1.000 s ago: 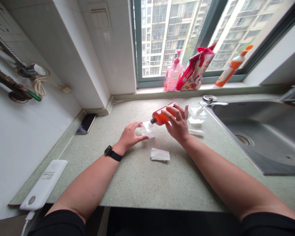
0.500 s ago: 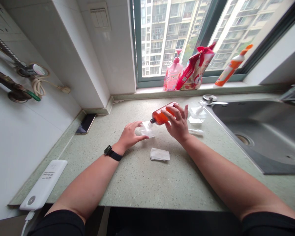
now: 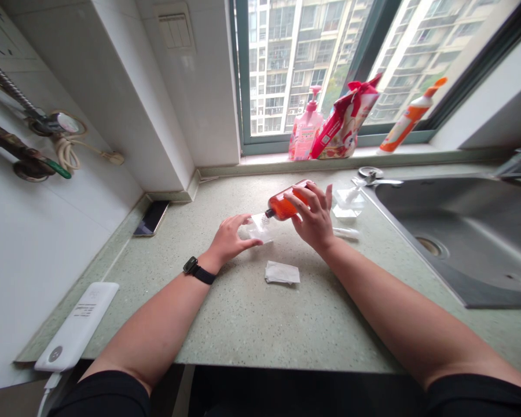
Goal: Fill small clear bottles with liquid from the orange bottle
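Tilting orange bottle point(image 3: 283, 207) in right hand point(image 3: 315, 223)

Daylight is entering through the window point(image 3: 330, 69), lighting the countertop point(image 3: 243, 313) evenly and casting only faint shadows. Wide-angle distortion is bending the frame edges; the buildings outside are appearing slightly overexposed. Focus is holding sharp throughout.

One head-worn camera looks forward and down, from close above, across the countertop point(image 3: 260, 324) toward the window point(image 3: 330, 63).
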The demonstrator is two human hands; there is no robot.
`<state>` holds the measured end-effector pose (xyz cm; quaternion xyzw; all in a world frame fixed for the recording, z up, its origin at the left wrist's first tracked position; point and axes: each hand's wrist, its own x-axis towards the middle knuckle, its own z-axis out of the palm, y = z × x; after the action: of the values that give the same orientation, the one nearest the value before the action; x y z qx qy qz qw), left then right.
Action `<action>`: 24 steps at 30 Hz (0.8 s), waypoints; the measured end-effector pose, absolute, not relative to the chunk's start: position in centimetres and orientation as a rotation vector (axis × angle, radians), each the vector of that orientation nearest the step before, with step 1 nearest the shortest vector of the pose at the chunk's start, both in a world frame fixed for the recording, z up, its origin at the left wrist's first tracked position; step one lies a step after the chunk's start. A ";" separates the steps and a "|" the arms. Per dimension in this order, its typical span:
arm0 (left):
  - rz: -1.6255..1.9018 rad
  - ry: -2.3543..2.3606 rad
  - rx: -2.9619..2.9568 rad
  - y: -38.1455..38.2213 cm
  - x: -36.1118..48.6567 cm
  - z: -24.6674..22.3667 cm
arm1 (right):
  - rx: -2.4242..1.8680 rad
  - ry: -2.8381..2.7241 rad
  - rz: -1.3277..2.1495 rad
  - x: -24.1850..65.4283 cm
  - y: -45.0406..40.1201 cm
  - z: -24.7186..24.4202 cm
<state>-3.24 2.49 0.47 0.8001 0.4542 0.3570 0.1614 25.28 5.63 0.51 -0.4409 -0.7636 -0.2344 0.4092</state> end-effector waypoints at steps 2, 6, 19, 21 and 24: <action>1.018 1.293 2.283 2.5 -3.2 0.5 | -1.105 -1.925 -0.583 25.3 5.6 0.5; 1.023 1.286 2.286 2.6 -3.2 0.4 | -1.056 -1.911 -0.601 25.3 5.7 0.5; 1.019 1.291 2.296 2.4 -3.3 0.6 | -1.057 -1.900 -0.622 25.1 5.6 0.7; 1.020 1.288 2.297 2.5 -3.3 0.5 | -1.046 -1.897 -0.629 25.1 5.6 0.7; 1.023 1.287 2.292 2.5 -3.3 0.5 | -1.023 -1.890 -0.646 25.1 5.6 0.8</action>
<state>-3.29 2.50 0.52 0.8020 0.4505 0.3580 0.1598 25.08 5.57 0.77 -0.4107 -0.7588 -0.2592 0.4340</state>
